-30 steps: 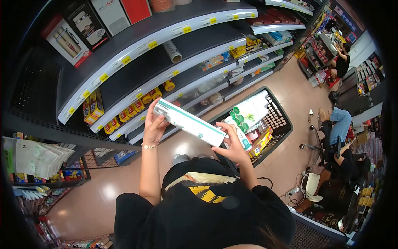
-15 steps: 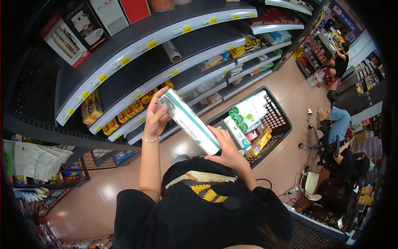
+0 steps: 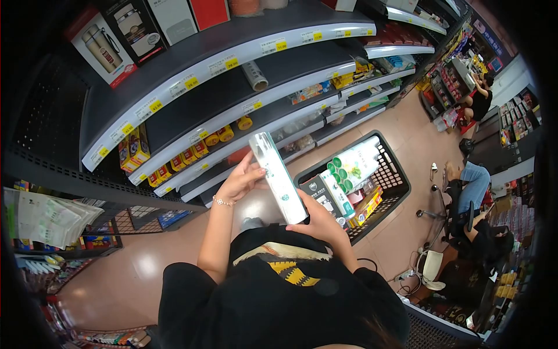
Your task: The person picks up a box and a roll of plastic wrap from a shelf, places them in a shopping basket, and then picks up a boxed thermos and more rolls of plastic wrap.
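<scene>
A long white box of plastic bags (image 3: 279, 180) with green print slants between my two hands above the floor. My left hand (image 3: 241, 181) has its fingers against the upper left side of the box, and a bracelet circles that wrist. Around the lower right end of the box, my right hand (image 3: 319, 222) is closed. Just to the right stands a dark shopping basket (image 3: 401, 174) on the floor. In it lie a pack of white rolls with green ends (image 3: 356, 163), a dark-and-white box (image 3: 325, 195) and a yellow box (image 3: 367, 208).
Curved dark shelves (image 3: 197, 110) with price tags rise ahead, holding a boxed flask (image 3: 102, 49), a lone roll (image 3: 256, 77) and yellow packages (image 3: 192, 154). At right, a seated person in jeans (image 3: 474, 186) is by a wheeled chair (image 3: 430, 212); another person (image 3: 481, 102) sits farther back.
The box has swung more upright, and its printed face has turned. My left hand has slid down along its side, while my right hand keeps hold of the lower end.
</scene>
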Action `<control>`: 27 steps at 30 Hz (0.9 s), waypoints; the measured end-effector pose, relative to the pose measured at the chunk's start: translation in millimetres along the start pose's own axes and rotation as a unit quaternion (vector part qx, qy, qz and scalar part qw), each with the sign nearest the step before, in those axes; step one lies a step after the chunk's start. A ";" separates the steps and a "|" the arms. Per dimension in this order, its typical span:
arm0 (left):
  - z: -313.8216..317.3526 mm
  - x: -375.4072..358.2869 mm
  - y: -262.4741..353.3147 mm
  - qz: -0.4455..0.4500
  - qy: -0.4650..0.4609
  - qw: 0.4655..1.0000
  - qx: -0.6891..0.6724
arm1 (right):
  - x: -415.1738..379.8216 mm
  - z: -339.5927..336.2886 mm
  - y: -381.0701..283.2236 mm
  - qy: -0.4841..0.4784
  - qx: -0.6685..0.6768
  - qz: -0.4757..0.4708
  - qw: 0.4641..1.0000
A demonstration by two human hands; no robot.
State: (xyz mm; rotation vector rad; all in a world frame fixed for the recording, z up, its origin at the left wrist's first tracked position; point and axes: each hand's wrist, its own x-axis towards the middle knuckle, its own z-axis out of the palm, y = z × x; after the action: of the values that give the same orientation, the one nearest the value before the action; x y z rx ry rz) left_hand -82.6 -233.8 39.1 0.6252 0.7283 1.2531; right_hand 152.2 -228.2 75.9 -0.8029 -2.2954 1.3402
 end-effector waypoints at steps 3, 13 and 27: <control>-8.3 0.3 0.8 -0.004 0.026 1.000 0.008 | 8.4 4.0 -4.6 -0.004 -0.006 0.003 1.000; -47.7 -4.3 23.7 0.045 0.067 0.996 -0.043 | 45.4 28.6 -28.0 0.021 0.007 -0.014 1.000; -100.0 -28.6 68.7 0.004 -0.039 0.999 0.016 | 106.1 96.2 -57.4 0.080 0.101 -0.002 0.992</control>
State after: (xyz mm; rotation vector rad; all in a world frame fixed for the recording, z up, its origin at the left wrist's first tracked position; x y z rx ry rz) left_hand -206.6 -244.9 33.1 0.7004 0.6820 1.2202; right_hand -0.8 -247.5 82.3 -0.8061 -2.0024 1.4238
